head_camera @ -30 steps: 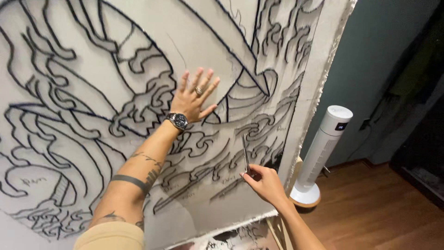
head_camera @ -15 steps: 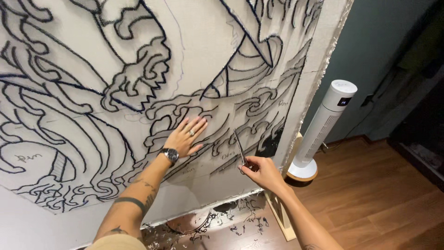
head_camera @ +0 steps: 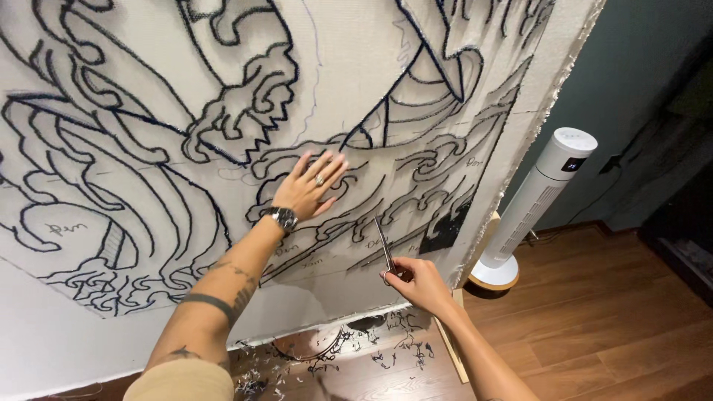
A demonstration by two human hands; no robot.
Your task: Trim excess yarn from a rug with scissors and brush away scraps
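A large white cloth [head_camera: 186,312] stretched upright bears a black tufted yarn line drawing of waves and scrolls. My left hand [head_camera: 312,186] lies flat on it with fingers spread, over a wave curl near the middle; a watch sits on that wrist. My right hand [head_camera: 420,282] is lower and to the right, closed around thin metal scissors [head_camera: 384,243] whose blades point up, close to the cloth.
A white tower fan [head_camera: 538,200] stands on the wooden floor [head_camera: 594,327] to the right of the cloth's frayed edge. Black and white yarn scraps [head_camera: 356,349] litter the floor under the cloth. A wooden frame leg [head_camera: 449,349] rests beside them.
My left hand slid down and then right across the cloth, still flat. My right hand with the scissors stayed low by the cloth's bottom right. My view dropped, showing the floor scraps.
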